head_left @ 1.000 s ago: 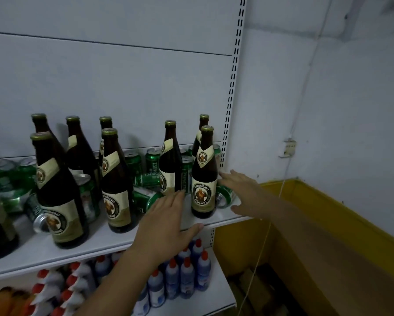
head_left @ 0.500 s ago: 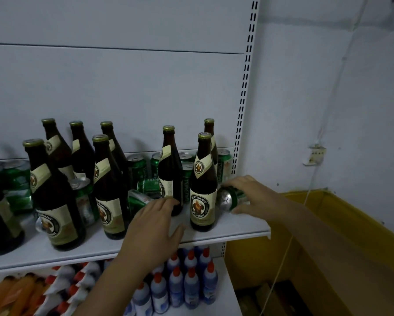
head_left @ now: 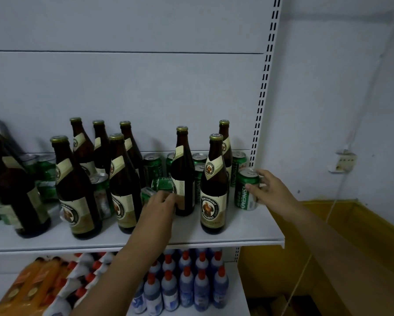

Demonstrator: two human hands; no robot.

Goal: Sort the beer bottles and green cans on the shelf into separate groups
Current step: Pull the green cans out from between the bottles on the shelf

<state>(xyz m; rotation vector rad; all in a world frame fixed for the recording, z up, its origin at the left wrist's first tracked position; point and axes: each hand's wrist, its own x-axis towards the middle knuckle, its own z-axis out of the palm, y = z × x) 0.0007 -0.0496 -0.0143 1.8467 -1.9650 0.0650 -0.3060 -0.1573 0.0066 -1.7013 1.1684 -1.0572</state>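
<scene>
Shelf [head_left: 248,226]: Franziskaner bottles [head_left: 214,190] upright across it, green Tsingtao cans [head_left: 152,166] mixed between and behind.

My right hand [head_left: 272,193] is nearer the shelf's right end. It grips upright Tsingtao can [head_left: 245,195]: thumb across front, fingers round back. Can's long axis vertical, can just left of my palm, beside front bottle.

My left hand [head_left: 158,207] reaches toward tipped can [head_left: 163,184]. Can lies on side, axis roughly left-right, just beyond fingertips, wedged between two bottles. Left fingers bunched together; cannot tell whether they touch it.

Judgement: left hand best placed for tipped can.
</scene>
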